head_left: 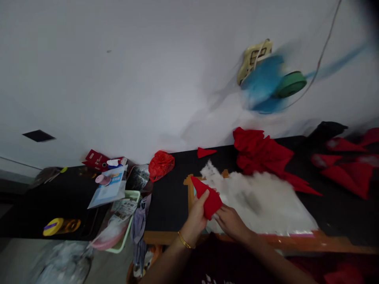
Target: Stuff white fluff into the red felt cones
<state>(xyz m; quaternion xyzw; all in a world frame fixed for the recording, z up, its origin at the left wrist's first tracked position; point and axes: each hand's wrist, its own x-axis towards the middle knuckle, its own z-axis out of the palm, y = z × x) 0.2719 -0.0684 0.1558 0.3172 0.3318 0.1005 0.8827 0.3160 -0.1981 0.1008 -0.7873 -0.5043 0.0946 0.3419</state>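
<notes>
At lower centre, the left hand [197, 212] is clasping a red fabric cone [212, 203], seemingly steadying it for the right hand [231, 221] (finger closure unclear).

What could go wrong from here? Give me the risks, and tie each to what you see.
Loose white stuffing lies close beside the red fabric pile, so stray fibres might cling to it.

The left hand grips the red fabric cone tightly enough that it might crease.

The yellow-lidded bottle sits near the black table's front edge; a bump could drop it.
</notes>
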